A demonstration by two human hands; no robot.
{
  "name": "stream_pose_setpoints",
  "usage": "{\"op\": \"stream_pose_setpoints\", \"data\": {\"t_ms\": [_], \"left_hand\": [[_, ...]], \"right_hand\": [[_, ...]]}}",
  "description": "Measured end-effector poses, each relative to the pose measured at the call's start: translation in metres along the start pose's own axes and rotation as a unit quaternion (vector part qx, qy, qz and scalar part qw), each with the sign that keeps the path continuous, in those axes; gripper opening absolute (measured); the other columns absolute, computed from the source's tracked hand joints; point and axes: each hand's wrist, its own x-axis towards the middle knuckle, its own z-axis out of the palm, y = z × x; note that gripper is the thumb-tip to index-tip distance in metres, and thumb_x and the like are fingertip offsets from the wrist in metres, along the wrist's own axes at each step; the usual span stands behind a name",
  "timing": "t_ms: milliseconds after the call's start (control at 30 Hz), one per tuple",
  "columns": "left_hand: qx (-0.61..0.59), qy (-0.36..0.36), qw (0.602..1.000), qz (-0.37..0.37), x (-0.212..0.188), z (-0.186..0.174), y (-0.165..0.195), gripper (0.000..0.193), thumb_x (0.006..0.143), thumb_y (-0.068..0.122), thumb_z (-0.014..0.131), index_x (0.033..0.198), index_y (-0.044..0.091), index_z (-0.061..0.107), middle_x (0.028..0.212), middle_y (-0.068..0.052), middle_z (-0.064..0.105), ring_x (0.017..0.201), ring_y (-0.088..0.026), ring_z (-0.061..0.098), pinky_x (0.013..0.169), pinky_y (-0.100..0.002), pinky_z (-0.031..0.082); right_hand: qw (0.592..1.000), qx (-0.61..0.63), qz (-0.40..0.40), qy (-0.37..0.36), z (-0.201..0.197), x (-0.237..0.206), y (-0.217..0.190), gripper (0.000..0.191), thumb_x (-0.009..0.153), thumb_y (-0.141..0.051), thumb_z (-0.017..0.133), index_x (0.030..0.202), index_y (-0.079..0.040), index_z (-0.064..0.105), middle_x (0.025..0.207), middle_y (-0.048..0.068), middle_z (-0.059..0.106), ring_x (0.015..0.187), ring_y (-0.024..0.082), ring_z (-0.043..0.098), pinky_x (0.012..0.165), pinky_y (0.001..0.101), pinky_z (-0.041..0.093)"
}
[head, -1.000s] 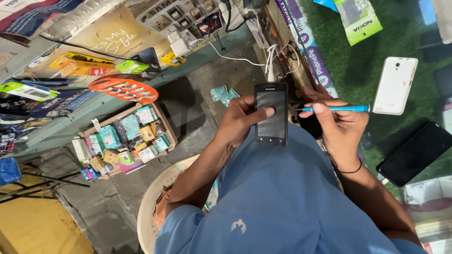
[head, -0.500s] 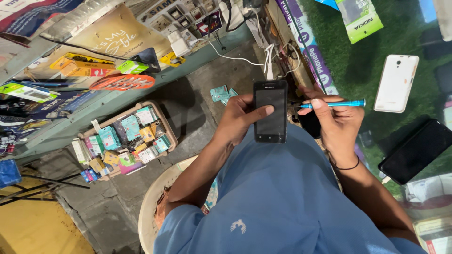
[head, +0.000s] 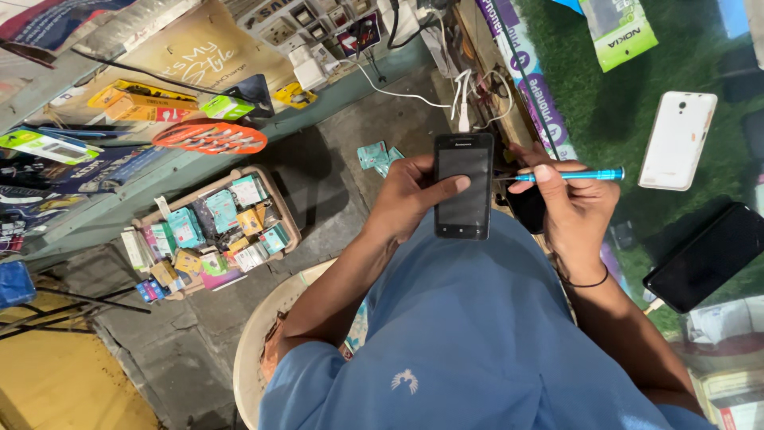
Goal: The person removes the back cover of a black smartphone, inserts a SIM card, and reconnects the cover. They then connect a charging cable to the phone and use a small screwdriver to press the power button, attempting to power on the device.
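My left hand (head: 410, 195) grips a black smartphone (head: 463, 187) upright in front of me, its dark screen facing up and my thumb lying across the glass. My right hand (head: 569, 207) pinches a slim blue screwdriver (head: 569, 175). Its tip points left at the phone's right edge. Both hands hover over my lap, which is covered by a blue shirt (head: 477, 334).
On the green mat at right lie a white phone (head: 677, 140) and a black phone (head: 707, 256). A wooden crate of small boxes (head: 208, 231) sits on the concrete floor at left, an orange racket-shaped swatter (head: 210, 136) beyond it. White cables (head: 465, 95) hang ahead.
The phone and both hands sit slightly higher in view; the screwdriver stays level, its tip at the phone's right side. The grips are unchanged.
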Motion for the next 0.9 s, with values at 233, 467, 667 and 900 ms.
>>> {"op": "stream_pose_setpoints", "data": {"t_ms": [233, 467, 667, 900], "left_hand": [[0.002, -0.001, 1.0, 0.004, -0.0002, 0.0015, 0.0014, 0.031, 0.089, 0.006, 0.079, 0.116, -0.008, 0.072, 0.102, -0.014, 0.077, 0.088, -0.016, 0.073, 0.083, -0.032, 0.06], [0.008, -0.002, 1.0, 0.003, 0.0005, 0.0015, 0.0023, 0.031, 0.089, 0.005, 0.078, 0.117, -0.008, 0.072, 0.102, -0.013, 0.077, 0.088, -0.016, 0.073, 0.083, -0.032, 0.06], [-0.002, 0.0, 1.0, -0.001, 0.0017, 0.0027, 0.0038, 0.03, 0.089, 0.005, 0.079, 0.115, -0.009, 0.072, 0.102, -0.014, 0.077, 0.088, -0.017, 0.073, 0.083, -0.033, 0.061], [0.002, -0.008, 1.0, 0.007, 0.0029, 0.0027, 0.0057, 0.032, 0.089, 0.005, 0.078, 0.117, -0.008, 0.072, 0.103, -0.013, 0.077, 0.089, -0.016, 0.073, 0.084, -0.032, 0.06]], "right_hand": [[1.0, 0.007, 0.016, 0.012, 0.0008, -0.0007, 0.0006, 0.018, 0.112, -0.01, 0.064, 0.103, 0.004, 0.071, 0.099, 0.013, 0.075, 0.116, 0.027, 0.073, 0.107, 0.0369, 0.055], [1.0, 0.026, 0.006, 0.01, 0.0016, -0.0004, 0.0021, 0.018, 0.112, -0.01, 0.064, 0.104, 0.004, 0.07, 0.099, 0.014, 0.075, 0.117, 0.028, 0.073, 0.118, 0.0423, 0.051], [0.999, 0.041, 0.005, 0.015, 0.0018, 0.0001, 0.0045, 0.017, 0.112, -0.01, 0.064, 0.106, 0.005, 0.07, 0.098, 0.015, 0.075, 0.113, 0.029, 0.073, 0.122, 0.0433, 0.05], [0.999, 0.046, 0.01, 0.017, 0.0008, 0.0004, 0.0066, 0.017, 0.113, -0.01, 0.064, 0.108, 0.006, 0.069, 0.099, 0.015, 0.074, 0.114, 0.029, 0.073, 0.117, 0.0429, 0.052]]}}
